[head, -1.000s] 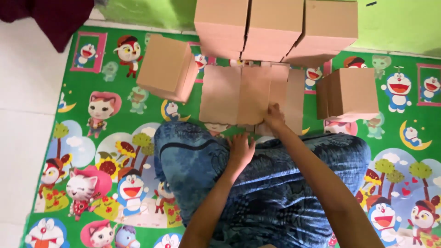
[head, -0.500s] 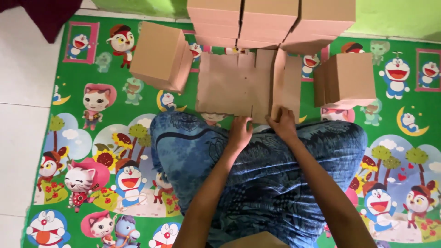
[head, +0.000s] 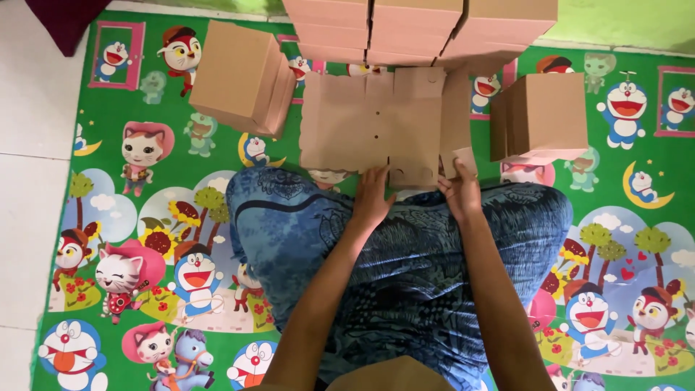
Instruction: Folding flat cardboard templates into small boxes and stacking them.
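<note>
A flat, unfolded brown cardboard box blank (head: 362,123) lies on the green cartoon play mat (head: 166,239) in front of my crossed legs, which are covered in blue patterned cloth (head: 405,253). My left hand (head: 371,199) rests at the blank's near edge, fingers on the cardboard. My right hand (head: 460,190) grips a small flap at the blank's near right corner. A piece of brown cardboard (head: 394,374) shows at the bottom edge of the view near my body.
A folded brown box (head: 241,76) stands at the left of the blank, another box (head: 543,116) at the right. A row of stacked boxes (head: 420,25) lines the far side. White floor tiles (head: 29,145) border the mat on the left.
The flat blank has been drawn closer and spread out. My left hand moved from my lap to the blank's near edge; my right hand shifted to its right flap.
</note>
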